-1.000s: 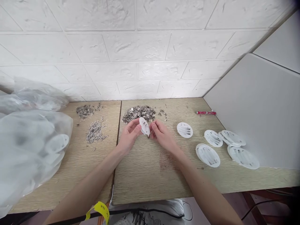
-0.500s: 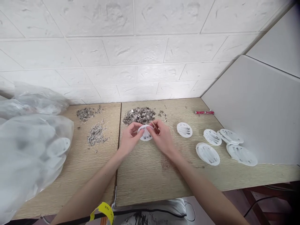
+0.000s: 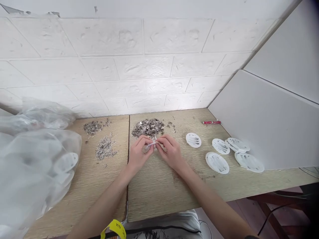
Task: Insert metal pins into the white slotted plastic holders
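Observation:
My left hand (image 3: 138, 153) and my right hand (image 3: 170, 151) meet over the middle of the wooden table (image 3: 159, 186), fingers pinched on a white oval plastic disc (image 3: 151, 144) held nearly edge-on between them. Just behind the hands lies a heap of small metal parts (image 3: 148, 127). Two smaller heaps of metal bits (image 3: 92, 126) (image 3: 105, 147) lie to the left.
Several white discs (image 3: 217, 162) lie flat at the right, one (image 3: 193, 139) nearer my hands. A red pen-like tool (image 3: 211, 122) rests by the grey side panel (image 3: 269, 122). A clear plastic bag (image 3: 32, 166) holding more discs fills the left side.
The disc has tipped from face-up to nearly edge-on between my fingers. The camera has tilted up a little, so everything sits lower in view.

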`<act>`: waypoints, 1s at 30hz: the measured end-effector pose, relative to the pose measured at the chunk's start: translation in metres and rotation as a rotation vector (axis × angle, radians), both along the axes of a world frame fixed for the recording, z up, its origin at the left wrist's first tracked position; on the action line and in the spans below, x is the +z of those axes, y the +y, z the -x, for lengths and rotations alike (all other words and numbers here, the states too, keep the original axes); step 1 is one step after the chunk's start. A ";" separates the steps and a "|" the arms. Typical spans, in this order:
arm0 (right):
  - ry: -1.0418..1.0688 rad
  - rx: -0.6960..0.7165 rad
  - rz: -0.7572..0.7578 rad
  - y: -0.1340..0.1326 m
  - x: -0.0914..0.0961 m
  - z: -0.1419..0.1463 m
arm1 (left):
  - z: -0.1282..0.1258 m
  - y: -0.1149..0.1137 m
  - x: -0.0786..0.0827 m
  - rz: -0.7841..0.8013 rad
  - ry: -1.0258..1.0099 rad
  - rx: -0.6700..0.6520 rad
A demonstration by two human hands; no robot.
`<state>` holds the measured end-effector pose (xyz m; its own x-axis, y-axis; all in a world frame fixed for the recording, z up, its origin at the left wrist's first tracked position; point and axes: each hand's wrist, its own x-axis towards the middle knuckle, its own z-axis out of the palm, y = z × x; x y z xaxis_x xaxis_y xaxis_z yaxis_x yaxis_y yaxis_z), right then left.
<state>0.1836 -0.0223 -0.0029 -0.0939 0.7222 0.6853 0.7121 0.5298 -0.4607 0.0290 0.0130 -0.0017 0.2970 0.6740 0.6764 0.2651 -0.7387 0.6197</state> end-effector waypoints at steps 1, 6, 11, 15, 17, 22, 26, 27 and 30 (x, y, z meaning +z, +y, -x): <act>-0.005 -0.005 0.039 -0.004 0.003 0.001 | 0.001 -0.002 0.002 0.056 -0.001 -0.013; 0.012 -0.046 0.163 -0.029 0.009 0.007 | 0.007 -0.016 0.006 0.213 0.134 -0.088; 0.055 -0.107 0.291 -0.045 0.010 0.012 | 0.010 -0.027 0.006 0.140 0.300 -0.062; 0.050 -0.079 0.494 -0.048 0.019 0.012 | 0.011 -0.036 0.010 0.230 0.411 -0.039; 0.069 -0.046 0.590 -0.049 0.025 0.011 | 0.012 -0.041 0.013 0.311 0.459 -0.003; 0.060 0.001 0.837 -0.046 0.034 0.009 | 0.017 -0.046 0.022 0.599 0.529 0.027; 0.024 0.063 0.984 -0.038 0.033 0.007 | 0.017 -0.045 0.030 0.757 0.682 0.034; 0.010 0.078 1.015 -0.036 0.032 0.007 | 0.017 -0.044 0.031 0.797 0.712 0.025; -0.008 0.141 1.145 -0.031 0.032 0.003 | 0.018 -0.044 0.031 0.866 0.746 -0.045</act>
